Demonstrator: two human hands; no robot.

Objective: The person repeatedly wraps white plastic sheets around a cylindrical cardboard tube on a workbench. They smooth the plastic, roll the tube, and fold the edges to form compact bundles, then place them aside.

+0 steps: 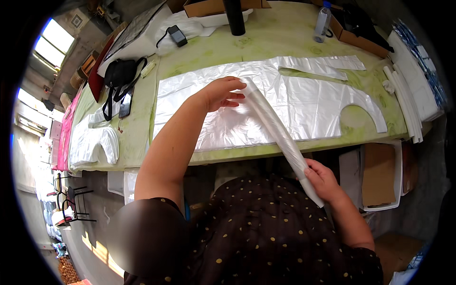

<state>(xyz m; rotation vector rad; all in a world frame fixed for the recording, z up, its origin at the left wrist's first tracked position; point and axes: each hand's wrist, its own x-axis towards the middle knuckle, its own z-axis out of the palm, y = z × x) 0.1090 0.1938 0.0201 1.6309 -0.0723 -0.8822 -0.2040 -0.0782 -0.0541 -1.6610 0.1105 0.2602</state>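
A long, narrow roll of whitish translucent plastic film slants from the table toward my body. My right hand is closed round its lower end, just past the table's front edge. At the upper end is my left hand, fingers spread, fingertips at the film's edge. Beneath lies a stack of flat, shiny white plastic sheets, cut with strap-like strips and a rounded notch at the right, much like aprons. Whether my left fingertips press on the roll is hard to see.
The green-patterned table bears a black cylinder, a water bottle, a black bag, a phone and a folded white plastic pile. White rolls lie at the right edge. Below stands a white bin holding cardboard.
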